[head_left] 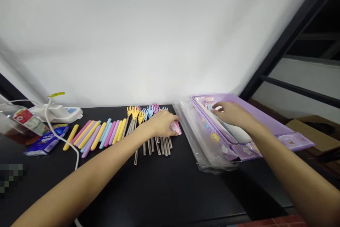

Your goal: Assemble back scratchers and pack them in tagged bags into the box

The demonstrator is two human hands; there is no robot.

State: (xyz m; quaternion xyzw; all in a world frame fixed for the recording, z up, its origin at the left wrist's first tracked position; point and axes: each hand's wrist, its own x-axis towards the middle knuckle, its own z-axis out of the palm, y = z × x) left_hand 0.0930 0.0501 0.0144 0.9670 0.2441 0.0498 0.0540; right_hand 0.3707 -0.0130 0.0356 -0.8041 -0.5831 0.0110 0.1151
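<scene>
Head view: silver metal rods with coloured, hand-shaped plastic heads (136, 158) lie beside pastel plastic sticks (98, 136) — laid out, apparently unjoined. Just beyond, the left hand (163, 123) pinches a small, flat pink piece (176, 128), partly finger-hidden, above the rods. At right, the curled right hand (230, 113) — grip unclear — is over an open, still-filled lilac printed box (252, 110).

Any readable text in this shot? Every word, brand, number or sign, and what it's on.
No word, brand or number reads with certainty.
Blue packet: white lettering, too blurred.
Red-and-white label at far left: round white mark on red; the rest too small.
Purple printed case: small coloured print along its edges, too small.
Pink item in the left hand: partly covered, any print unreadable.
</scene>
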